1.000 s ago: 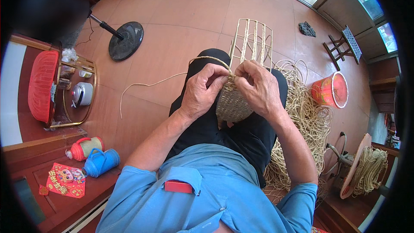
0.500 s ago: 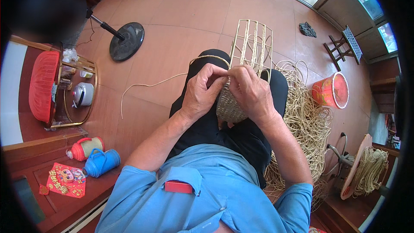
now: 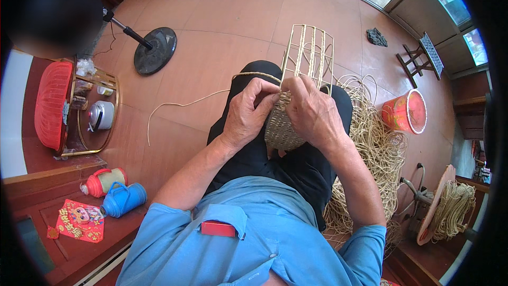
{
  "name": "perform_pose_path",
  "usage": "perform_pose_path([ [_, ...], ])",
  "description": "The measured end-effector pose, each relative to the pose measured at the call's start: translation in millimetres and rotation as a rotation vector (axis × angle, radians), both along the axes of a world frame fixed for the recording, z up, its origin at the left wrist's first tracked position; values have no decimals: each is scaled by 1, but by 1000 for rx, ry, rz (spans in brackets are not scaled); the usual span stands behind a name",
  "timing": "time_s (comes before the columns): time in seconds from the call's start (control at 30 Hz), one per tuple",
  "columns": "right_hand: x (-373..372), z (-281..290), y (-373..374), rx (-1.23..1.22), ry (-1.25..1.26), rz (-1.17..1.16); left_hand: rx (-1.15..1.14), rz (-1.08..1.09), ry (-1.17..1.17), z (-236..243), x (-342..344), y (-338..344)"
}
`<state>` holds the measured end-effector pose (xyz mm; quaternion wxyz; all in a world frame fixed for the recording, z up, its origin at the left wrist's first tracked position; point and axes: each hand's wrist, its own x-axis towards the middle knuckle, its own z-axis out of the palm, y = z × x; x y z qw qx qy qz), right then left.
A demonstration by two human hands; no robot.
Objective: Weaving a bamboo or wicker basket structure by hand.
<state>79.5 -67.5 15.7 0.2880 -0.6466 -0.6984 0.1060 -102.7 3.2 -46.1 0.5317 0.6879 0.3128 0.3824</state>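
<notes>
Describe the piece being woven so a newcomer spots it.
Start at the black trousers. Between the knees sits a long frame, left hand and right hand at its middle. Unlike the loose cord pile, it is boxy, open-barred beyond the hands, woven nearer the body.

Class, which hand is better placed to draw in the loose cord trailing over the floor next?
Probably the left hand: the cord trails out on that side, nearer to it, while the right hand is farther off, over the basket.
</notes>
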Motion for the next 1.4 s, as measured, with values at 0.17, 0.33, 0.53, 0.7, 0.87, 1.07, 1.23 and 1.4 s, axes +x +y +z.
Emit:
perform_pose_path([
  [0.17,-4,-8,-2,20,364,14,12,2,3,4,2,-2],
  [0.33,4,-32,-2,-92,867,-45,67,3,53,10,2,-3],
  [0.53,18,0,-8,-238,637,-3,232,2,154,27,3,0],
  [0.7,50,16,-26,30,-80,65,646,55,269,34,7,9],
  [0.87,121,15,-51,98,-353,-146,814,15,411,42,16,9],
  [1.07,201,33,-63,185,-31,-442,747,-70,368,42,29,17],
  [1.23,197,30,-60,319,265,-572,698,10,433,45,43,14],
  [1.4,146,1,-73,-92,374,-514,746,46,451,41,49,11],
])
